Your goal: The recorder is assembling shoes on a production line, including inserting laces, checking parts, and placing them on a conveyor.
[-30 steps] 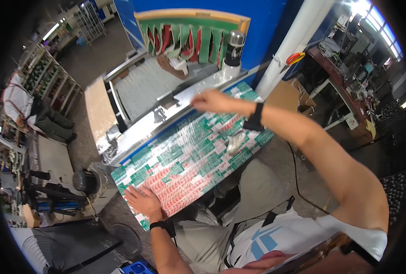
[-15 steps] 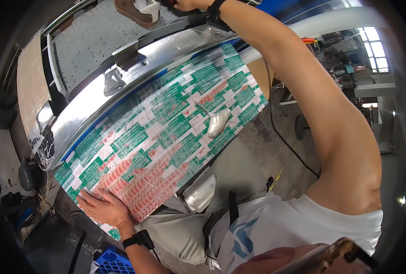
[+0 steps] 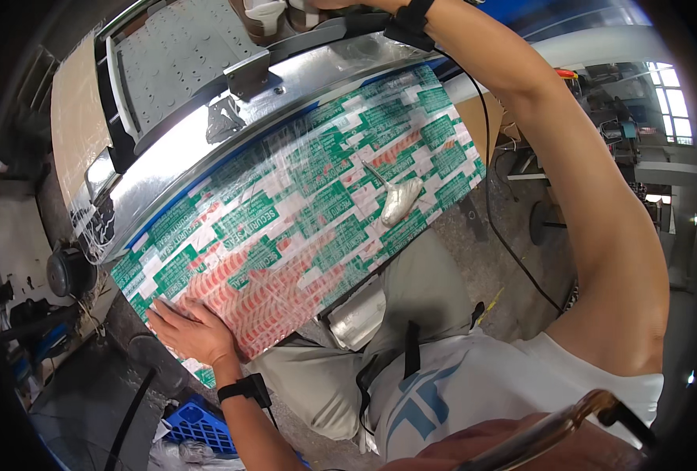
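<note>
My left hand (image 3: 195,334) lies flat, fingers spread, on the near left corner of a board covered in green, white and red-striped tape (image 3: 286,235). A silver, teardrop-shaped thing with a thin spike (image 3: 401,202) rests on the board's right part. My right arm reaches across to the far side. My right hand (image 3: 331,3) is cut off by the top edge, beside a brown and white shoe (image 3: 264,17) and part of another shoe. Its fingers are hidden, so what it holds cannot be made out.
Beyond the board runs a shiny metal rail (image 3: 184,125), bordering a grey plated conveyor (image 3: 184,59). Cardboard (image 3: 82,118) covers its left end. A black cable (image 3: 513,267) hangs at the right. A blue plastic crate (image 3: 199,428) stands at the lower left.
The view has shifted, so the board and rail sit farther right. A second shoe has come into sight beside my right hand. My left hand stays on the board.
</note>
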Motion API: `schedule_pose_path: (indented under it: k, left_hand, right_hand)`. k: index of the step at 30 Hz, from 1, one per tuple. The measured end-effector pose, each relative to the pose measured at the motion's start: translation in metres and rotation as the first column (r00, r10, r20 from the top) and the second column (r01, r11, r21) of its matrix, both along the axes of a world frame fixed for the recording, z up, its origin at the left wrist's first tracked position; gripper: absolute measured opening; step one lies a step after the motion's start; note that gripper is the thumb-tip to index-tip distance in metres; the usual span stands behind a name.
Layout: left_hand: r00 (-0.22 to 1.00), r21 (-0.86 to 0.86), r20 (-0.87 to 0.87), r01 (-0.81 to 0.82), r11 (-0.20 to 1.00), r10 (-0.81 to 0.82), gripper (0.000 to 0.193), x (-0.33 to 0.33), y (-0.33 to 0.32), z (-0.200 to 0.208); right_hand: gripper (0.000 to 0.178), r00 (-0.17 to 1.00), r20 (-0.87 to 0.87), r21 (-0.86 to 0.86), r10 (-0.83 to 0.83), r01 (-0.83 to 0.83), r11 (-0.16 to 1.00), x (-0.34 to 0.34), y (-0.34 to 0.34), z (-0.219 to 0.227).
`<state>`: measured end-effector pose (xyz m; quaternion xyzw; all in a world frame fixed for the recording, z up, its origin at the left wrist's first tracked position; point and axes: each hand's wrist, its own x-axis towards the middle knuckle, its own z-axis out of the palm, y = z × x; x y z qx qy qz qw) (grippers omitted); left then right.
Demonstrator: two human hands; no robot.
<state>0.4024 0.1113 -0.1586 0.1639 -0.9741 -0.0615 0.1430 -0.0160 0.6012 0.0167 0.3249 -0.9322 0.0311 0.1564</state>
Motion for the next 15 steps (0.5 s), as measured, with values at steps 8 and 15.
schedule_pose_path:
  k: [8, 15]
  left_hand:
    - [1.0, -0.053, 0.005, -0.01, 0.999, 0.01, 0.068, 0.021, -0.022, 0.003]
    - [1.0, 0.021, -0.003, -0.011, 1.0, 0.011, 0.07, 0.015, -0.012, 0.003]
  right_hand:
    - [0.056, 0.681, 0.668, 0.258, -0.299, 0.165, 0.952, 0.016, -0.107, 0.0]
    - [0.017, 0.725, 0.688, -0.517, -0.032, 0.521, 0.679, -0.016, -0.184, -0.005]
